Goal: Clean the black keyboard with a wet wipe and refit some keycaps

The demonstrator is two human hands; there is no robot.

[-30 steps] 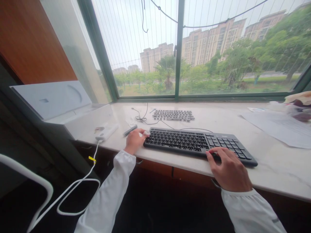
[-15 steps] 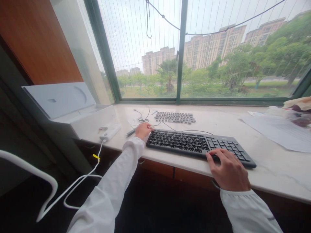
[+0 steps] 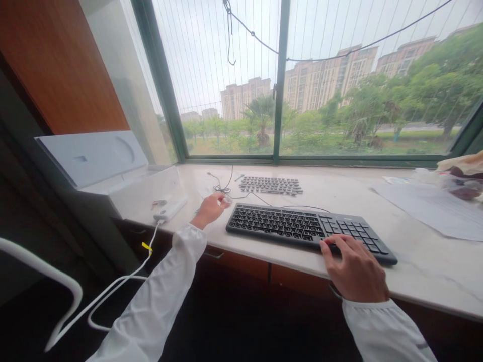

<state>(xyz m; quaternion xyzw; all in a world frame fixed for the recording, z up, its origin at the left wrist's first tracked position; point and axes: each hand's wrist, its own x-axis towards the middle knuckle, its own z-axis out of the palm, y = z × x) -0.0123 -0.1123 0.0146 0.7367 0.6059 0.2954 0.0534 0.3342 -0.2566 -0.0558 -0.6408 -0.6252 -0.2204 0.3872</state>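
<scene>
A black keyboard [image 3: 279,221] lies along the counter's front edge. Most of its main section shows bare key sockets, while the number pad still has keycaps on. My left hand [image 3: 211,208] is off the keyboard's left end, its thumb and fingertips pinched around a small whitish piece [image 3: 227,199], too small to make out its kind. My right hand [image 3: 354,266] rests at the keyboard's front right part, with thumb and fingers gripping the front edge near the number pad. Behind the keyboard, loose grey keycaps [image 3: 270,185] lie in rows.
A thin cable [image 3: 222,189] is bundled behind my left hand. An opened white box [image 3: 139,186] and a white power strip [image 3: 169,208] with a white cord stand on the left. Papers [image 3: 433,203] and a plastic bag [image 3: 466,183] lie on the right, beneath the window.
My left hand has drawn back leftward from the keyboard's upper left corner, with the whitish piece still in its fingers. My right hand has stayed on the front edge.
</scene>
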